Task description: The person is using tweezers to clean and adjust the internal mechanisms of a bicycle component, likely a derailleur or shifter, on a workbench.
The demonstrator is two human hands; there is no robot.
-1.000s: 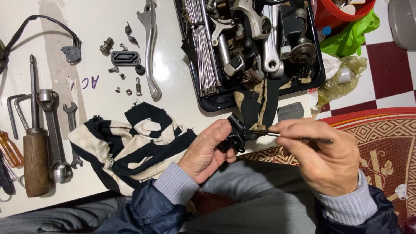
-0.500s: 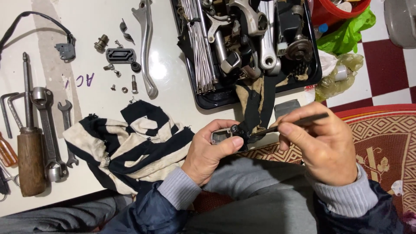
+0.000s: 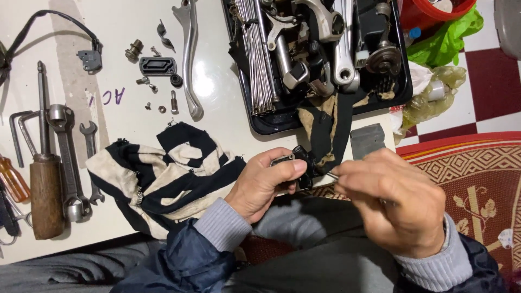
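Note:
My left hand [image 3: 266, 182] grips a small black metal part [image 3: 300, 161] just off the front edge of the white table [image 3: 228, 103]. My right hand [image 3: 396, 203] is closed around a thin dark tool whose metal tip [image 3: 332, 174] touches the black part; most of the tool is hidden inside the fist. Both hands hover over my lap. A black-and-cream striped rag [image 3: 163, 171] lies on the table right beside my left wrist.
A black tray [image 3: 260, 122] of metal motorcycle parts and spokes sits at the back. A silver lever [image 3: 189, 59], small screws and a black cap [image 3: 157, 66] lie mid-table. Wrenches [image 3: 65, 157], hex keys and a wooden-handled tool [image 3: 44, 198] lie left. A red patterned mat [image 3: 477, 173] covers the floor right.
My right hand has rotated and closed over the thin tool, so its shaft is now mostly hidden. The left hand keeps its hold on the black part and has barely moved.

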